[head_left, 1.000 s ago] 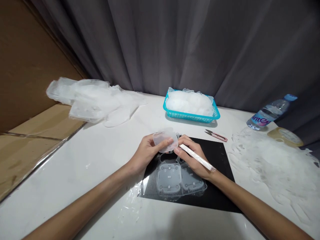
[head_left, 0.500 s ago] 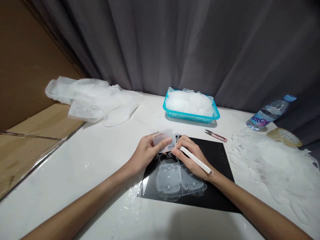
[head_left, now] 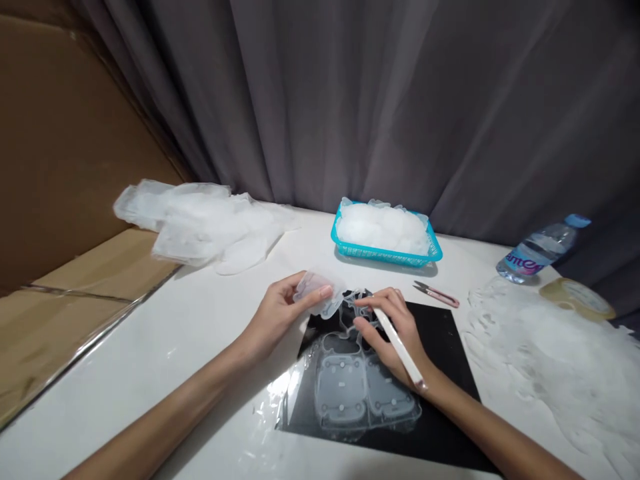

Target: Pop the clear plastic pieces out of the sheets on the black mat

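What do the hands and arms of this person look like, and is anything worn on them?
The left hand and right hand are ungloved. The left forearm and right forearm show no sleeve, watch or bracelet.

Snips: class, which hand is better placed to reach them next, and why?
Probably the right hand: it is nearer the snips, though it holds a white stick. The left hand is farther off, gripping clear plastic.

Plastic panels (head_left: 341,383) lie on the mat (head_left: 443,340), thread snips (head_left: 440,296) behind it, basket (head_left: 385,254) beyond those, water bottle (head_left: 526,259) to the right
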{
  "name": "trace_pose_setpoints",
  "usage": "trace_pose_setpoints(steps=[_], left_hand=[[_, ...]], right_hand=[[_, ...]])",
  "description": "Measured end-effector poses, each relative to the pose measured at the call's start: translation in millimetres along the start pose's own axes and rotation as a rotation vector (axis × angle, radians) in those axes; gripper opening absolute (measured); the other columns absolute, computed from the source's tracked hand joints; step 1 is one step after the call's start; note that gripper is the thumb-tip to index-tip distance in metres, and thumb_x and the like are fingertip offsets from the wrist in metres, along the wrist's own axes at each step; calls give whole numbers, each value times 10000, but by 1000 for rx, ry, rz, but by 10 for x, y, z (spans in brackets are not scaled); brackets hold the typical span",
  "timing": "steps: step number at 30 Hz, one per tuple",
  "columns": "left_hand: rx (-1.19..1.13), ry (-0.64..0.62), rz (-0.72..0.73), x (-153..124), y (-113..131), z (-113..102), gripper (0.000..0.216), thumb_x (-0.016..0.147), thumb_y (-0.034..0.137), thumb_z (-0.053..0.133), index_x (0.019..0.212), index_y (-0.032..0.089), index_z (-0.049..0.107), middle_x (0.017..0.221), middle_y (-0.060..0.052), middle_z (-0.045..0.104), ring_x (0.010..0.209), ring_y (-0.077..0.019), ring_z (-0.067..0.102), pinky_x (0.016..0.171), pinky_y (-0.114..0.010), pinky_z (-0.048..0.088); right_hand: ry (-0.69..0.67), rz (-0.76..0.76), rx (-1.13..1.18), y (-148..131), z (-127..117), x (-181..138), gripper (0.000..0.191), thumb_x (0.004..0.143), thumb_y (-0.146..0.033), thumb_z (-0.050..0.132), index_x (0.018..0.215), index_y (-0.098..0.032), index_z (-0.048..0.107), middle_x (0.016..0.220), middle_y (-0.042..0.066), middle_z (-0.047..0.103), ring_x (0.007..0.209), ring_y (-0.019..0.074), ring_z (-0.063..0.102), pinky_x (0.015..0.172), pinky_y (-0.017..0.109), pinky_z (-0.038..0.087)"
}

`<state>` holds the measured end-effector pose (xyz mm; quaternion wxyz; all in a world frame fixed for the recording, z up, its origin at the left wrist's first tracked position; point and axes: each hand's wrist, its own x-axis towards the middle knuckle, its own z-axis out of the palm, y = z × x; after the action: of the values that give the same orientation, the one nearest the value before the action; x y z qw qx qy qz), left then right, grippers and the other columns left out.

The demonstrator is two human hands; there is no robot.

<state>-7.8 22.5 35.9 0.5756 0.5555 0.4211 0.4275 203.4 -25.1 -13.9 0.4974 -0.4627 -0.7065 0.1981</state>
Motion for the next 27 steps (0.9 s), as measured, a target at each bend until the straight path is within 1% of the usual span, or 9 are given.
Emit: trace_pose_setpoints(steps=[4, 9, 12, 17, 22, 24, 27], left_hand=[[10, -58, -28, -45, 40, -6, 275, 837, 413, 839, 829, 158, 735, 761, -9, 679, 695, -140, 591, 654, -235, 463], [-13, -132, -65, -139, 17, 96, 277, 843, 409, 836, 864, 149, 745, 774, -18, 690, 704, -137, 601, 668, -226, 480], [-68, -160, -95, -177, 35, 124, 267, 833, 394, 847, 852, 152, 736, 756, -18, 697, 688, -138, 620, 661, -225, 498], [-110, -197, -108, -199, 98, 121, 261, 810, 375, 865, 825, 153, 729, 730, -23, 711, 668, -137, 639, 651, -223, 516], [-137, -193, -117, -228, 122, 145, 288, 770, 382, 889, 783, 152, 717, 697, -21, 704, 635, -142, 644, 618, -228, 527], [-154, -209, -127, -246, 114, 150, 287, 778, 381, 885, 803, 154, 709, 700, -20, 704, 624, -139, 649, 603, -222, 527], [-178, -247, -123, -274, 102, 146, 267, 791, 342, 883, 895, 177, 700, 741, -12, 714, 619, -131, 656, 570, -202, 513]], right_hand=[[48, -12, 71, -102, 16, 14, 134, 944, -279, 706, 1071, -243, 731, 918, 34, 611, 909, 217, 590, 828, 367, 478], [102, 24, 117, -257, -26, 28, 15, 934, -245, 721, 926, -233, 727, 856, 24, 616, 844, 199, 598, 787, 354, 486], [132, 4, 101, -346, -81, 38, 55, 926, -212, 719, 876, -234, 726, 810, 16, 607, 801, 191, 593, 760, 352, 487], [135, -120, 74, -423, -146, 61, 57, 922, -183, 707, 895, -232, 716, 798, 14, 599, 780, 186, 586, 721, 344, 486], [121, -164, 55, -454, -195, 55, 65, 918, -168, 687, 929, -223, 720, 803, 26, 601, 777, 193, 580, 727, 364, 493], [116, -165, 53, -490, -221, 56, 69, 918, -164, 683, 926, -219, 723, 799, 25, 597, 768, 189, 580, 723, 363, 494], [102, -166, 52, -556, -250, 62, 74, 920, -166, 680, 921, -223, 727, 778, 16, 592, 745, 182, 580, 720, 362, 496]])
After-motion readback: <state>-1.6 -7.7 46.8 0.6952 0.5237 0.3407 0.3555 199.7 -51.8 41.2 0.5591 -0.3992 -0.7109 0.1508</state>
